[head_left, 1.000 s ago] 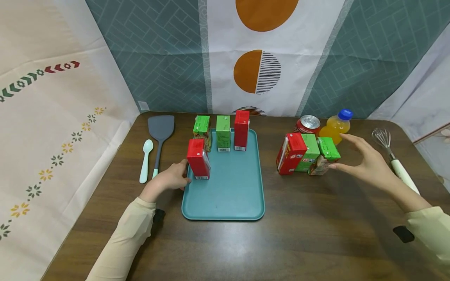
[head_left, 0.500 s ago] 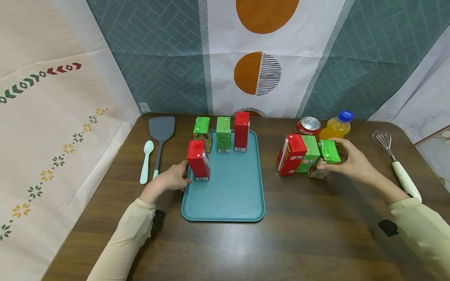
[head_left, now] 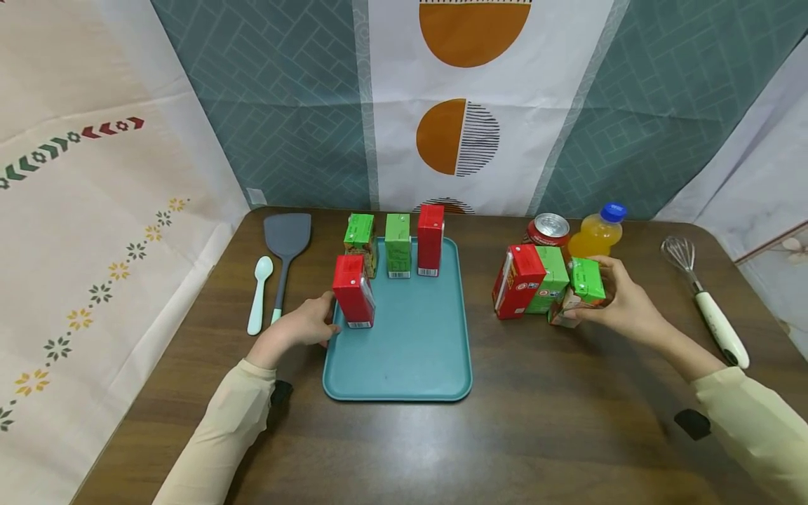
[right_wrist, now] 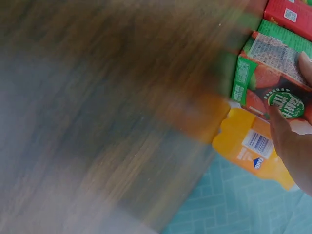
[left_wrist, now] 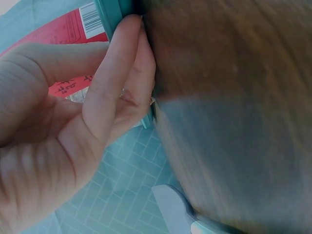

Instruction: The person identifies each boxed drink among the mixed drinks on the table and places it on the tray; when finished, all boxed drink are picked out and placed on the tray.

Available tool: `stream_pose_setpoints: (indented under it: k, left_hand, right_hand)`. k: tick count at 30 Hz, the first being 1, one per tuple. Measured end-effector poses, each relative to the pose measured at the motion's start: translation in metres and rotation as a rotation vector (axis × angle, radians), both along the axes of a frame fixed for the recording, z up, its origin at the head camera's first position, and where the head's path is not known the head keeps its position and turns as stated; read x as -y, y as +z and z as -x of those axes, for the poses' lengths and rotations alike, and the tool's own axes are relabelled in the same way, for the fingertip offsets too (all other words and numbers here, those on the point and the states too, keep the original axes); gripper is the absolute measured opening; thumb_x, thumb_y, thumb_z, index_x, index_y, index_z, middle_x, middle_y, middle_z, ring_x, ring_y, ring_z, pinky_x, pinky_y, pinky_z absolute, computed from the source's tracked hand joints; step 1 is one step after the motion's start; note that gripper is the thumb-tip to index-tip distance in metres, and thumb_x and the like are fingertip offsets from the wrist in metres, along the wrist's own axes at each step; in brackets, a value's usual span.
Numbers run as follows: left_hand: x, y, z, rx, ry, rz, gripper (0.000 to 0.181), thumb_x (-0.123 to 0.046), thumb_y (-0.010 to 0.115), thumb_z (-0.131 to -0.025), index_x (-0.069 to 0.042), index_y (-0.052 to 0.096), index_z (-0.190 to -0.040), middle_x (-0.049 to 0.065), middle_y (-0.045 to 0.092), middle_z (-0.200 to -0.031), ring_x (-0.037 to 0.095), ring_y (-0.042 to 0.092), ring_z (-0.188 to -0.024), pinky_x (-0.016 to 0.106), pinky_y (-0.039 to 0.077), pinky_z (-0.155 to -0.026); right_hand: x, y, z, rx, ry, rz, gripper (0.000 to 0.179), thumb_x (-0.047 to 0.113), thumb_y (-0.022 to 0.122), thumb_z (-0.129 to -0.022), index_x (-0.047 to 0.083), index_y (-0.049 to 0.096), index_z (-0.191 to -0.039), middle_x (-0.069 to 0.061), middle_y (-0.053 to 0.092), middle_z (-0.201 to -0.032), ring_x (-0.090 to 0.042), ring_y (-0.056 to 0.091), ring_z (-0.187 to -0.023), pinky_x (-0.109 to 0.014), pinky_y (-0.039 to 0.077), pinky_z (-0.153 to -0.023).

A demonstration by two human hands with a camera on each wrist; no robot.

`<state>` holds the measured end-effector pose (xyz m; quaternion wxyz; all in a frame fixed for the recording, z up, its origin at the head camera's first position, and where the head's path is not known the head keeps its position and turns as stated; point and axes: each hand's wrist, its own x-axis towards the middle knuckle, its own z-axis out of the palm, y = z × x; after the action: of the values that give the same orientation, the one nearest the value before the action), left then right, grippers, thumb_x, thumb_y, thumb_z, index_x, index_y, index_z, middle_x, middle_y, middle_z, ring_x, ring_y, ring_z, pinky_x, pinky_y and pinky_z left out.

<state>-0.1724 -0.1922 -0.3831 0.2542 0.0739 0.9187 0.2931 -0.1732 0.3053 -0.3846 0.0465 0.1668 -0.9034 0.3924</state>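
At the left rim of the teal tray (head_left: 404,361), my left hand (head_left: 301,324) pinches the edge between thumb and fingers, as the left wrist view shows. Beside it stands a red drink carton (head_left: 355,293) on the tray. Two green cartons, one patterned (head_left: 361,238) and one plain (head_left: 398,245), and another red carton (head_left: 431,240) stand toward the tray's back. My right hand (head_left: 621,305) holds a small green-topped juice carton (right_wrist: 273,85) by its sides, slightly tilted. Close to its left are a green carton (head_left: 550,277) and a red carton (head_left: 519,282).
Behind the right-hand cartons stand a red soda can (head_left: 548,230) and an orange drink bottle (head_left: 596,231) with a blue cap. A whisk (head_left: 713,315) lies at far right. A spatula (head_left: 287,238) and a pale spoon (head_left: 259,298) lie left of the tray.
My right hand has come in from the right, and its thumb and fingers have closed on the green-topped juice carton, which now leans slightly. My left hand stays at the tray's rim.
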Motion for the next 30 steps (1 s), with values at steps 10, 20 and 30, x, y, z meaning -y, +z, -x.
stream_pose_setpoints:
  k: [10,20,30]
  left_hand:
    - [0.002,0.0,-0.002,0.011,0.017,0.002,0.068,-0.002,0.06,-0.087,0.013,0.02,-0.139,0.02,0.057,-0.095,0.017,0.062,-0.062,0.031,0.054,-0.059]
    - [0.001,0.0,0.001,-0.006,-0.003,0.008,0.066,-0.003,0.06,-0.087,0.013,0.021,-0.138,0.018,0.057,-0.088,0.016,0.062,-0.058,0.03,0.052,-0.057]
    - [0.0,-0.002,0.002,-0.014,-0.014,0.014,0.066,-0.003,0.06,-0.087,0.014,0.022,-0.138,0.023,0.059,-0.097,0.016,0.062,-0.058,0.03,0.051,-0.057]
  right_hand:
    - [0.004,0.02,-0.021,-0.025,-0.097,-0.022,0.098,0.01,0.088,-0.06,0.009,0.027,-0.137,-0.012,0.051,-0.118,0.017,0.044,-0.093,-0.005,0.04,-0.071]
    - [0.015,0.038,-0.058,-0.114,-0.028,0.083,0.1,-0.007,0.088,-0.048,0.003,0.035,-0.132,0.009,0.053,-0.11,0.006,0.056,-0.093,-0.005,0.042,-0.076]
    - [0.06,0.047,-0.065,-0.072,0.086,0.179,0.095,-0.005,0.088,-0.05,0.004,0.038,-0.131,0.005,0.053,-0.117,-0.002,0.057,-0.098,-0.01,0.045,-0.081]
